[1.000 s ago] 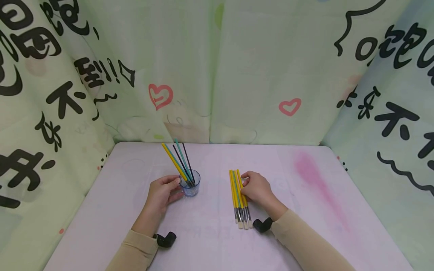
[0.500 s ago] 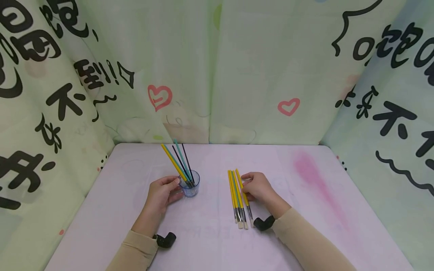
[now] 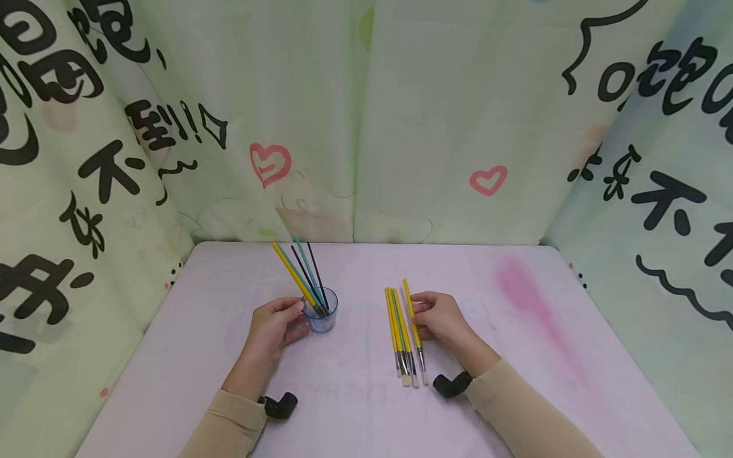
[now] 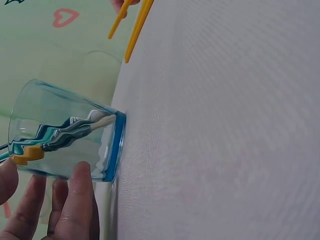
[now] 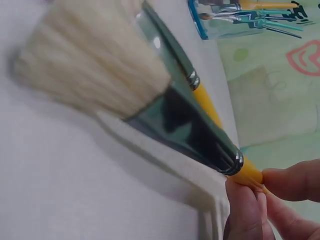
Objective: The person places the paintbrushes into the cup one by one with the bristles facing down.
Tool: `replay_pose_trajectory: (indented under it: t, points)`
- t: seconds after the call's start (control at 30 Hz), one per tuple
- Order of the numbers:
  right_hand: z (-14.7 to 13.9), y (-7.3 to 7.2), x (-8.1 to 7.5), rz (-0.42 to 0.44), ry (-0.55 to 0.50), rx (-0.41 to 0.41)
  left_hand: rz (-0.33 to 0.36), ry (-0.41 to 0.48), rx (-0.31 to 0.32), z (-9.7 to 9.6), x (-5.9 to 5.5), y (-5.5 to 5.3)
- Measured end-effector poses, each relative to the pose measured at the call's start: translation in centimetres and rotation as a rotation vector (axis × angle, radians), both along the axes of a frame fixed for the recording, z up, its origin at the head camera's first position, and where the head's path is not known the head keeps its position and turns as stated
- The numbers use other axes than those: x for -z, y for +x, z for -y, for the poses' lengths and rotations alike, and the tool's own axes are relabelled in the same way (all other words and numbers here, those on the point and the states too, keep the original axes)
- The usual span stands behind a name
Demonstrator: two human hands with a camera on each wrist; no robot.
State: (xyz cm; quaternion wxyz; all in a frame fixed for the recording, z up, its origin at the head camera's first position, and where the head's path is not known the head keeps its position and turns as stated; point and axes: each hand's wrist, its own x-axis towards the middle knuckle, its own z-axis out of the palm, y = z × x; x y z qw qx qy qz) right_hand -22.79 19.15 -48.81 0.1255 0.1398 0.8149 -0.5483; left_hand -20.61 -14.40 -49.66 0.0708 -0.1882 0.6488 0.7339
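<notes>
The left hand grips a clear, bluish cup, its thumb and fingers closed against the near side. The cup stands upright on the tabletop, left of the middle, and holds several brushes with yellow, teal and black handles. They lean toward the person's left, bristle ends down inside the cup, their outlines warped by its wall in the left wrist view.

The right hand pinches the yellow handle of a flat brush between thumb and fingers, its pale bristles pointing back toward the person. Whether those bristles touch the tabletop is hard to tell.

Just to the left of the held brush lies a close row of paintbrushes, yellow with one teal, bristles also toward the person. Cup and row stand well apart.

Both wrists carry a black device near beige sleeves. Behind hangs a pale green curtain with red hearts and black lettering.
</notes>
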Motion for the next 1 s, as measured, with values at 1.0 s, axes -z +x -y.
replay_pose_trajectory:
  t: [1.0]
  points:
    - [1.6,-0.3,-2.3,-0.126,-0.153,0.063,-0.013,0.006,0.002,0.0,0.0,-0.1]
